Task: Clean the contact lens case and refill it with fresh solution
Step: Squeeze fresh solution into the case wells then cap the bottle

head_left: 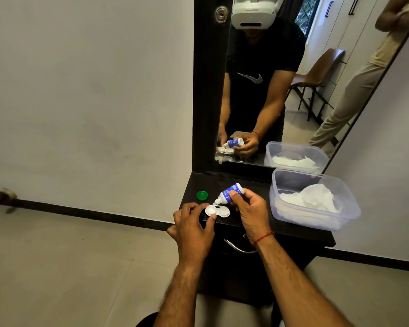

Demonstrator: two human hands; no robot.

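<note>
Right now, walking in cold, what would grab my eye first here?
The right hand tipping a small blue-labelled bottle nozzle-down over a white lens case, which the left hand pinches on the dark dresser top. Next, a green cap lying left of the bottle, and a clear tub of white tissue at the right.

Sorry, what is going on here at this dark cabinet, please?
A person seems to be refilling a lens case. The left hand pinches it at the cabinet top; the right hand holds a small blue solution bottle tilted, nozzle down over it. No drops can be seen. A green cap lies behind, and a plastic tub with tissue stands to the right.
</note>
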